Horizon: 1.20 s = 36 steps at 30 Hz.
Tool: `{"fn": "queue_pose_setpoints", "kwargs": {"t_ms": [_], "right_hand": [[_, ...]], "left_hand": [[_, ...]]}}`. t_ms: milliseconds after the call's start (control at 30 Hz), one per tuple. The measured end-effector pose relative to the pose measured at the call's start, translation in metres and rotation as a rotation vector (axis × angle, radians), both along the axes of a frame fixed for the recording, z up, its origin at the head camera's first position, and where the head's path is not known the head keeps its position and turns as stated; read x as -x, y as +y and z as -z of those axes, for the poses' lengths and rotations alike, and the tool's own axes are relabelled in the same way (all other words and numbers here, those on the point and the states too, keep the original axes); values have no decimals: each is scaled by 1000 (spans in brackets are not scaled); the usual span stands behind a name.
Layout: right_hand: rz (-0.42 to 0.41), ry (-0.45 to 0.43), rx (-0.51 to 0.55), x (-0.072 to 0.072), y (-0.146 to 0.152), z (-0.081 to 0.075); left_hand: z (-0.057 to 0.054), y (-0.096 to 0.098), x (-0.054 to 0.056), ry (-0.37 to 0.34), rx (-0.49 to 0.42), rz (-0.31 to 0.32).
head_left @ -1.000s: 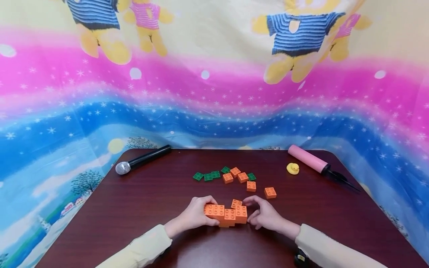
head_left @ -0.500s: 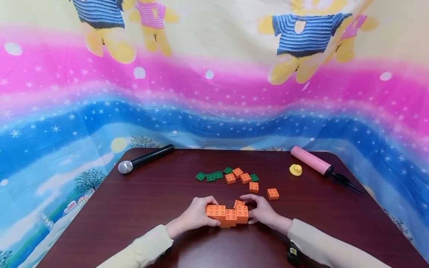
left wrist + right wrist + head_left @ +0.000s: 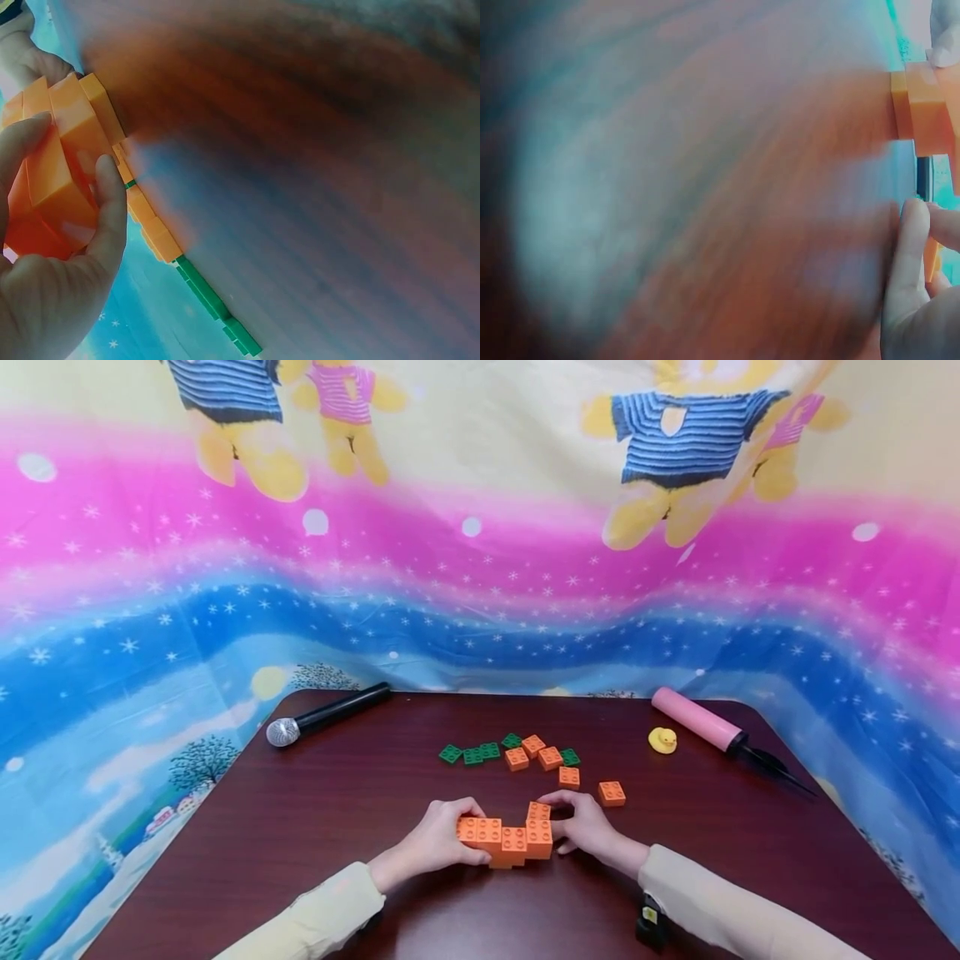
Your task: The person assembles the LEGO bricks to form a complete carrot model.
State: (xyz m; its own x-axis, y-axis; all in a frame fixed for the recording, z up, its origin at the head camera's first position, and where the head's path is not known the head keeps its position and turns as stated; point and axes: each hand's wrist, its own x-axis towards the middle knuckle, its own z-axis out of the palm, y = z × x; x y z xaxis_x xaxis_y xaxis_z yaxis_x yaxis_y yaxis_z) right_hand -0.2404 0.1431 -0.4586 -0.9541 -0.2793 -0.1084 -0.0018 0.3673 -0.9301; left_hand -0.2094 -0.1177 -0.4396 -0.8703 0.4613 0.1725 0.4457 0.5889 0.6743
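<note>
Several orange toy building bricks, joined into a stepped structure point(image 3: 489, 839), stand on the table in the head view. My left hand point(image 3: 437, 839) grips the structure's left end, thumb on the near side and fingers behind; the left wrist view shows the thumb and a finger of this hand point(image 3: 56, 277) on either side of the orange bricks point(image 3: 64, 165). At the structure's right end, my right hand point(image 3: 588, 828) pinches an orange brick point(image 3: 539, 811) lined up against the far side. In the right wrist view, that hand point(image 3: 922, 300) partly hides the orange pieces.
Beyond the hands lie loose orange bricks point(image 3: 550, 758) and flat green bricks point(image 3: 472, 757). Another orange brick point(image 3: 611, 793) lies farther right. A microphone point(image 3: 326, 716) is at back left; a yellow rubber duck point(image 3: 662, 741) and a pink hand pump point(image 3: 697, 720) are at back right.
The small orange brick at the structure's far right has turned from askew to straight and shifted slightly right. My right hand has come closer in around it; my left hand keeps its grip.
</note>
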Motion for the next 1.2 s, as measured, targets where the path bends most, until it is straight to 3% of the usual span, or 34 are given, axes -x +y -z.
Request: {"fn": "queue_pose_setpoints", "kwargs": {"t_ms": [433, 567, 833, 1200], "right_hand": [[130, 25, 27, 1, 7, -22], [79, 61, 61, -3, 1, -31], [-122, 168, 114, -13, -10, -36], [-195, 204, 96, -19, -17, -30]], "left_hand": [[-1, -2, 1, -7, 4, -11], [0, -2, 1, -15, 5, -11], [1, -2, 2, -30, -2, 1], [1, -1, 0, -20, -21, 12]]}}
